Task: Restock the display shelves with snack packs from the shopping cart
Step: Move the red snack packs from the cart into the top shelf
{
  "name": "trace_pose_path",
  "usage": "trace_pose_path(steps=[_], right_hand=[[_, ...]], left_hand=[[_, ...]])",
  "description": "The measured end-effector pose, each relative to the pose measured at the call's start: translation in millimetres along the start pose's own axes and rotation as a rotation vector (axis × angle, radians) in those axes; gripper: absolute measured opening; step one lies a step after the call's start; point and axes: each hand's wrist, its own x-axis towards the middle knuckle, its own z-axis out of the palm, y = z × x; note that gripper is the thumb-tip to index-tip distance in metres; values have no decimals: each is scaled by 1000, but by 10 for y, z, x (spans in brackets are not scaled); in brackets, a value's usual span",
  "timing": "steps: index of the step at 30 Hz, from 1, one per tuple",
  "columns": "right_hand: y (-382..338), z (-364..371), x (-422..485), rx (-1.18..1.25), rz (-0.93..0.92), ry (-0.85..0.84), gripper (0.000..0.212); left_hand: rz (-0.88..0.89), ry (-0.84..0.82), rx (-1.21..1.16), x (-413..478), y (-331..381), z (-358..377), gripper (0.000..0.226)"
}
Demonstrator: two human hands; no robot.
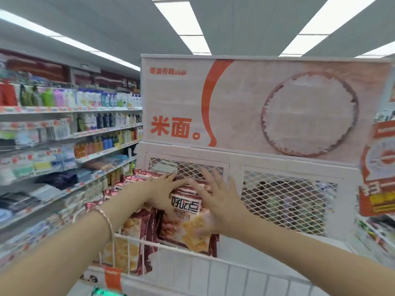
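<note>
Rice poster [277, 107] — bottles [102, 120], perhaps toiletries

We log bright, even light from long white ceiling light panels [181, 20]; shadows faint. We note wide-angle bending at the edges, soft smeared detail on the left white shelves of coloured bottles [64, 110], and blur on the orange-and-white poster [378, 167] at right.

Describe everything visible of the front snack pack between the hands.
The front snack pack is a dark-red bag with a white label panel in dark characters above a picture of yellow crackers. It stands upright, lower edge at the wire rail, ahead of similar packs. The left hand lies with straight fingers over its top; the right hand presses flat on its right side.
</note>
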Motion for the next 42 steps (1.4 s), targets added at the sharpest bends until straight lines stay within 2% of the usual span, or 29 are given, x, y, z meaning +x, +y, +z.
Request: trace_pose_path(steps=[3, 15, 17, 19, 22, 24, 27, 31, 33, 35, 39, 42], right_hand=[[-33, 111, 68, -131, -119, -56, 134], [-120, 110, 30, -297, -100, -43, 132], [-105, 26, 19, -266, -90, -109, 127], [-110, -114, 43, -113, -57, -133, 121], [-213, -272, 88, -58, 10, -7, 120], [-393, -354, 113, -57, 70, 108, 107], [-826, -411, 178, 34, 140, 272, 78], [-1704, -390, 222, 148, 69, 401, 78], [-2213, -279, 190, 108, -41, 481, 63], [-2735, -94, 118, 121, -123, 480, 57], [-3710, 453, -119, 207, -219, 374, 51], [-4333, 958, -398, 322, -262, 196, 57]], left_hand=[[-41, 20, 102, 8, 41, 51, 131], [-66, 87, 143, -133, 143, 82, 127], [-20, 70, 14, -228, 121, 12, 122], [17, 101, -239, -367, 53, -90, 111], [-14, 333, -433, -720, -113, -162, 91], [-80, 452, -422, -1007, -280, -110, 78], [-242, 551, -367, -1502, -646, 113, 61], [-425, 643, -397, -2271, -1187, 658, 47], [-502, 594, -420, -2655, -1379, 968, 46], [-562, 494, -452, -2983, -1519, 1315, 47], [-649, 269, -483, -3496, -1727, 2083, 48], [-724, 151, -539, -3855, -1834, 2635, 47]])
